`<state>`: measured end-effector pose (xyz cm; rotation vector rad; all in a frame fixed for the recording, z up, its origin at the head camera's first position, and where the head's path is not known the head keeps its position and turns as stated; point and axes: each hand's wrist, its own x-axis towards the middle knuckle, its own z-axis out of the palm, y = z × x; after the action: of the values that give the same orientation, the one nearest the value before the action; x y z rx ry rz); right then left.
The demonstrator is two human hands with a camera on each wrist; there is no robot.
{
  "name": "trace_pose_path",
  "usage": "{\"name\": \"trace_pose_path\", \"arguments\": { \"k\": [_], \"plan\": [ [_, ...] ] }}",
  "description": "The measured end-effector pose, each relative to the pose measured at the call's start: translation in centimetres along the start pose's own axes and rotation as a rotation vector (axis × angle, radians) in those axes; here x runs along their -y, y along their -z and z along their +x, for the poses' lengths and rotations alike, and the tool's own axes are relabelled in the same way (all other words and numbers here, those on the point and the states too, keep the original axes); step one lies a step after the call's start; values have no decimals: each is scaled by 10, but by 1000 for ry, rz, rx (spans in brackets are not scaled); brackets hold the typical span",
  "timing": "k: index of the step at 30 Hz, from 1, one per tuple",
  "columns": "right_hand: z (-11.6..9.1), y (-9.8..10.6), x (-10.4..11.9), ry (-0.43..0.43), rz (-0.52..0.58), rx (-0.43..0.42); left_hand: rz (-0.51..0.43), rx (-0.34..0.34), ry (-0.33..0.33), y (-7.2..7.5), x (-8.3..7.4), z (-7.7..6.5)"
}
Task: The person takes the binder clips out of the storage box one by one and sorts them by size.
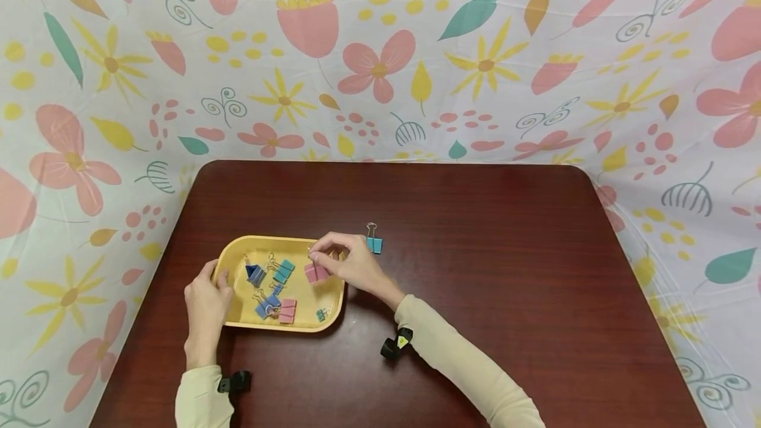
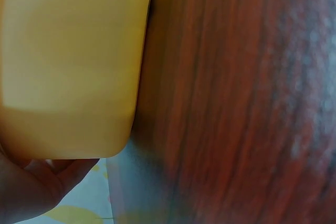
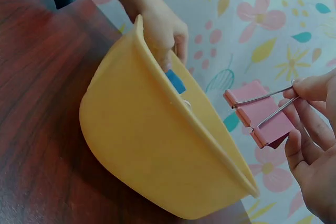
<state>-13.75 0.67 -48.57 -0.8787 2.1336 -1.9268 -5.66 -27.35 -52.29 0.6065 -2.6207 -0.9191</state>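
My left hand [image 1: 206, 304] grips the left end of a yellow plastic tray [image 1: 303, 323], thumb over the rim and fingers along the outside. My right hand [image 1: 355, 264] holds a pink binder clip [image 3: 265, 113] by its wire handles, pinched between thumb and fingers. That clip hangs over the tray's right half in the head view. Inside the tray lie a second pink clip [image 1: 287, 311], a teal clip [image 1: 283, 271], a dark blue clip [image 1: 255, 275], a lighter blue clip [image 1: 267, 307] and a small green clip [image 1: 322, 314].
A turquoise binder clip [image 1: 374, 244] rests on the dark wooden table [image 1: 505, 269], just beyond my right hand. Flower-printed cloth [image 1: 380, 117] hangs around the table's back and sides. Each forearm carries a black wrist camera [image 1: 236, 382].
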Motion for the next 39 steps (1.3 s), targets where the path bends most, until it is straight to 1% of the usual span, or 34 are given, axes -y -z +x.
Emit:
{"name": "trace_pose_path", "arguments": {
  "k": [9, 12, 16, 19, 21, 24, 32, 39],
  "plan": [
    [1, 14, 1, 26, 17, -34, 1, 10, 10, 1, -2, 0],
    [1, 17, 2, 31, 22, -62, 0, 10, 13, 1, -2, 0],
    [-1, 21, 20, 52, 26, -120, 0, 10, 13, 1, -1, 0],
    [-2, 24, 31, 43, 50, -158, 1, 14, 13, 1, -2, 0],
    [-3, 27, 30, 26, 60, -177, -1, 21, 20, 1, -3, 0],
    [-4, 30, 30, 13, 43, -200, -6, 29, 30, 1, -4, 0],
    [-8, 39, 29, 15, -13, -236, -16, 28, 31, 2, -4, -2],
    [-12, 48, 24, 20, -3, -251, -16, 25, 39, 2, -4, -4]
  ]
}}
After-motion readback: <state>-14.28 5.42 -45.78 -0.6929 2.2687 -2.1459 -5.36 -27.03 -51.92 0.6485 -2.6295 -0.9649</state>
